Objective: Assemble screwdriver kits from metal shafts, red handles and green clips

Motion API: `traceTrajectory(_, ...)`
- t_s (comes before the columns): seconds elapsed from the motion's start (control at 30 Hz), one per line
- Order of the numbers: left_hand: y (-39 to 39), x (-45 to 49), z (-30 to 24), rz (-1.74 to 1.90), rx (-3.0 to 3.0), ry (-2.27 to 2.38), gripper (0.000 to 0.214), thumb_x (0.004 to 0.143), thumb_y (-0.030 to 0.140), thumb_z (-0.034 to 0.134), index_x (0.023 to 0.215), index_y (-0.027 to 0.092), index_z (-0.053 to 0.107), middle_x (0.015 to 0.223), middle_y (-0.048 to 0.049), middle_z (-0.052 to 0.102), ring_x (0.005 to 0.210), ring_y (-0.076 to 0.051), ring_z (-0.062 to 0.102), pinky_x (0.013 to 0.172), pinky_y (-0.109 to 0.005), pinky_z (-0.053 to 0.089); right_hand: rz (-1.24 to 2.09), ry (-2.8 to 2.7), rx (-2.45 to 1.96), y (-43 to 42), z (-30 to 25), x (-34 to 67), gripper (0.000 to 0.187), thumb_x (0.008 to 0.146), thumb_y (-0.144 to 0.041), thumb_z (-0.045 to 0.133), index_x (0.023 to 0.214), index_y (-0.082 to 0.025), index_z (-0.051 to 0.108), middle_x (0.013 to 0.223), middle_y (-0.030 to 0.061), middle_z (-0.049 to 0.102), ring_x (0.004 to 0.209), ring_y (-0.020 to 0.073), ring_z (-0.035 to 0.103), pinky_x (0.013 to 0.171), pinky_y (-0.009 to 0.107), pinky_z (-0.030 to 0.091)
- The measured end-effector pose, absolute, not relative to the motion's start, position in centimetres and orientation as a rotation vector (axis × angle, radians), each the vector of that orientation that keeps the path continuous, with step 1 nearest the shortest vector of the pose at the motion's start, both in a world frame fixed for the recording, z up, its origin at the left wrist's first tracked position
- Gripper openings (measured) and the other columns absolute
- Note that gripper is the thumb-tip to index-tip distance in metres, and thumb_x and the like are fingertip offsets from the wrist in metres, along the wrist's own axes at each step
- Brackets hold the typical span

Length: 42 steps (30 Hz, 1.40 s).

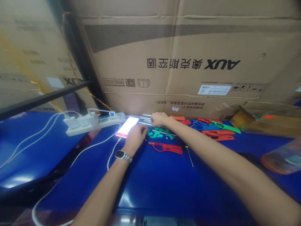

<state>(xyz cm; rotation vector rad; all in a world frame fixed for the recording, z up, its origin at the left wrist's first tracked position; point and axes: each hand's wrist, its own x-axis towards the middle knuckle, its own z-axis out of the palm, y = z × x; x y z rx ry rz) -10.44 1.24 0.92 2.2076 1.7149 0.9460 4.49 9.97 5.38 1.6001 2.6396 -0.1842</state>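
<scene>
My right hand (160,119) curls at three or more silver rods (145,118), long axes running left to right beside one lit phone (127,126); whether it or my left hand (136,136) grips anything, I cannot tell. One red lighter casing (168,148) lies nearer me, narrow nose pointing left.

The bench (141,185) is glossy deep blue with pale streaks of shine, set off by a plain red casing (171,148), bright green pieces (155,135), silvery rods (146,119), a yellow-tipped pin (190,156) with a pale shaft, and a heap of casings (204,127) in orange, red, blue and green. The power strip (82,130), plugs (72,121) and cables (34,215) are white, the phone (128,125) glows white above a red band, and the watch (120,154) pairs black with silver. Tan cardboard (127,62) carries black lettering, a dark, finely meshed swoosh and a white label (214,90).
</scene>
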Motion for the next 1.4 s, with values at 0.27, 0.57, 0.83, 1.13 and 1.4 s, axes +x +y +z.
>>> traceTrajectory(0.27,1.2,-10.1,0.9,1.023,2.163,1.611,0.02,0.091,0.024,0.052,0.085,0.018,0.07,0.082,-0.0063,0.073,0.072,-0.021,0.064,0.067,-0.031,0.046,-0.424,2.887,1.699,10.0,6.9,6.8,0.019,0.073,-0.031,0.069,0.088,-0.02,0.072,0.086,0.0035,0.074,0.076,0.0178,0.066,0.067,0.026,0.046)
traceTrajectory(0.57,0.8,-7.1,1.2,1.351,1.948,1.361,0.029,0.089,0.04,0.06,0.106,0.018,0.067,0.104,-0.0082,0.072,0.082,-0.02,0.066,0.073,-0.031,0.051,-1.32,3.413,1.627,6.8,8.9,10.7,0.019,0.076,-0.033,0.068,0.082,-0.016,0.061,0.072,-0.0007,0.064,0.062,0.0116,0.057,0.061,0.025,0.048)
traceTrajectory(0.83,3.4,-3.1,4.1,1.488,1.85,1.156,0.034,0.092,0.044,0.055,0.083,0.015,0.069,0.071,-0.0025,0.07,0.063,-0.017,0.061,0.062,-0.026,0.044,-1.57,3.452,1.516,4.9,10.7,10.6,0.015,0.082,-0.028,0.066,0.087,-0.017,0.058,0.08,0.0025,0.067,0.068,0.0126,0.063,0.066,0.028,0.054)
traceTrajectory(1.13,3.6,-4.6,1.7,1.562,1.535,1.154,0.035,0.086,0.047,0.063,0.093,0.013,0.073,0.078,-0.0061,0.075,0.072,-0.02,0.069,0.073,-0.029,0.053,-0.567,3.164,2.04,4.7,4.8,13.0,0.025,0.079,-0.02,0.067,0.104,-0.021,0.069,0.105,0.0049,0.07,0.094,0.0197,0.061,0.08,0.032,0.048)
traceTrajectory(1.4,3.6,-5.5,2.4,1.654,1.422,1.107,0.037,0.086,0.047,0.065,0.097,0.013,0.073,0.095,-0.0111,0.077,0.076,-0.019,0.072,0.079,-0.033,0.057,-0.362,3.151,1.931,6.3,2.1,12.7,0.017,0.09,-0.029,0.064,0.099,-0.023,0.077,0.098,0.0052,0.075,0.095,0.0212,0.057,0.087,0.035,0.043)
